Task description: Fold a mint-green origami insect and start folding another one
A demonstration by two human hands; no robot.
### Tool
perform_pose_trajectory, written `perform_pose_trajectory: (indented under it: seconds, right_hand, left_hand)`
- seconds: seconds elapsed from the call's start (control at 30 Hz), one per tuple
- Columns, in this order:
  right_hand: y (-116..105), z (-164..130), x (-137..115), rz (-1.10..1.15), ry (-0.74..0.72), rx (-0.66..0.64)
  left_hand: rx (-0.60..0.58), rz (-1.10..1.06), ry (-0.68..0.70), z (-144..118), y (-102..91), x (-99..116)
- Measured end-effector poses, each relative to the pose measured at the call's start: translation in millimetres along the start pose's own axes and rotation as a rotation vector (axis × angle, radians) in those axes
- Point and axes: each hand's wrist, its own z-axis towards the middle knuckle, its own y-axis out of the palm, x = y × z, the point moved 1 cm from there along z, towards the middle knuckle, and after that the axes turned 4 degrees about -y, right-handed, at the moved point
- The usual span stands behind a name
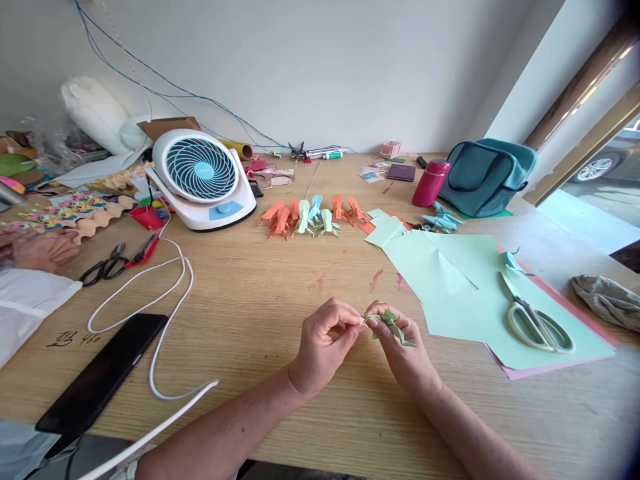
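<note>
1. I see my left hand [325,347] and right hand [403,350] pinching one small folded green paper figure [390,325] together.
2. It hovers over the wooden counter [260,300], just left of the pale green paper sheets [450,280].

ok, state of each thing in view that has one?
green paper figure: folded, pinched by left hand and right hand
white scissors: shut, lying on mint paper sheet
black scissors: shut
phone: screen dark
red bottle: capped, upright
</note>
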Motion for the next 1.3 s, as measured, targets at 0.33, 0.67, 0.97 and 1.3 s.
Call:
perform_pose_trajectory:
  seconds: [0.33,0.67,0.97,1.3]
  right_hand:
    - [0.2,1.0,-2.2,0.029,-0.018,-0.017]
    - [-0.5,0.8,0.7,0.067,-0.037,-0.038]
    - [-1.6,0.9,1.9,0.109,-0.025,-0.043]
    - [-2.7,0.9,7.0,0.123,-0.047,-0.054]
  left_hand:
    - [-0.003,0.044,0.078,0.3,-1.3,-3.0]
    - [-0.021,0.049,0.097,0.4,-1.4,-3.8]
    - [-0.036,0.05,0.044,1.5,-2.1,-4.3]
    - [-0.044,0.033,0.012,2.0,-2.2,-1.3]
